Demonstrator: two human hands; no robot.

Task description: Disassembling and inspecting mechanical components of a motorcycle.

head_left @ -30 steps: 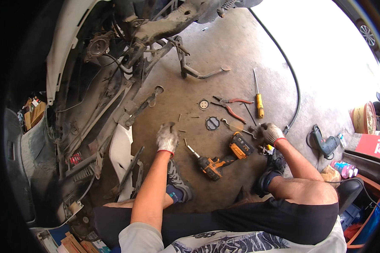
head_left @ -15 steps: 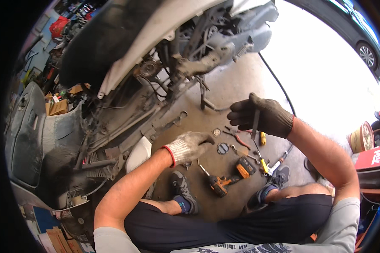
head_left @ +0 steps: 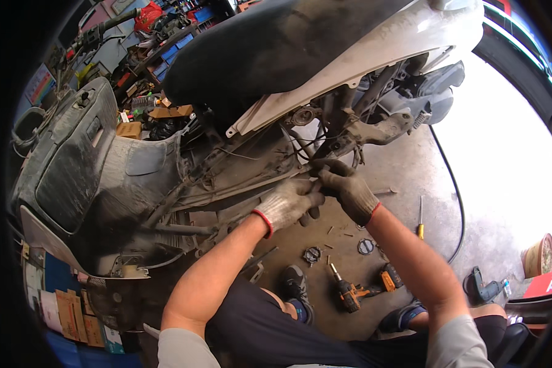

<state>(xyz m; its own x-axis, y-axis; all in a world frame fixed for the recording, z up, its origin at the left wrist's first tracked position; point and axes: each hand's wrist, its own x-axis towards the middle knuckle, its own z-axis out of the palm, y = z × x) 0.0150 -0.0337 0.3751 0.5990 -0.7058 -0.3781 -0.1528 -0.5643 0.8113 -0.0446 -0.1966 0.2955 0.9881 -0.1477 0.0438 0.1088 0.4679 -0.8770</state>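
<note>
Knit-gloved left hand and right hand curl together, their hold unclear, near the dusty, curved metal frame.

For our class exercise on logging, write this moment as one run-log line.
left hand: gloved; right hand: gloved, beside left; grip: unclear; orange-black drill: on floor

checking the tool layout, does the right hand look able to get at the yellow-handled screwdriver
Probably yes: the yellow-handled screwdriver lies on the floor to the right of the right hand, and nothing seems to cover its handle. The hand is raised close by the left hand, so it would likely need to reach down.
</note>
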